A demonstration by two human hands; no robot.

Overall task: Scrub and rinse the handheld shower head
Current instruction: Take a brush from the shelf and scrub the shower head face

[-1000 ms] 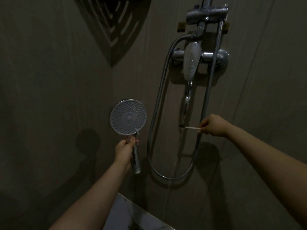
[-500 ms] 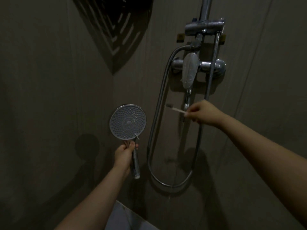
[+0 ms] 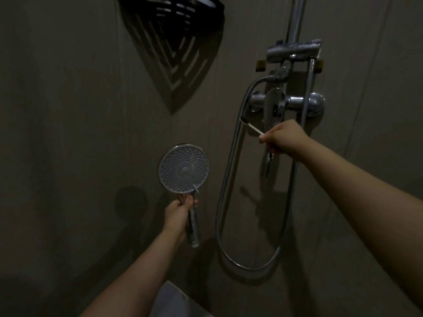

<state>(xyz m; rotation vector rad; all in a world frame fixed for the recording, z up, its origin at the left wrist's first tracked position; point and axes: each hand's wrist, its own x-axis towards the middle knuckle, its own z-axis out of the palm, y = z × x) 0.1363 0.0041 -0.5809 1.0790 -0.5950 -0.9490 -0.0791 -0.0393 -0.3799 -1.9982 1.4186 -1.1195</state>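
Left grip (image 3: 179, 215) clasps shower head (image 3: 183, 168); right (image 3: 282, 139) pinches toothbrush (image 3: 250, 127).

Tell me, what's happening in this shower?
A person is cleaning it. Their left hand grips the handle of the round shower head, nozzle face toward the camera. The right hand holds a small toothbrush, its bristles up by the hose below the mixer tap, well away from the head. No water visibly runs.
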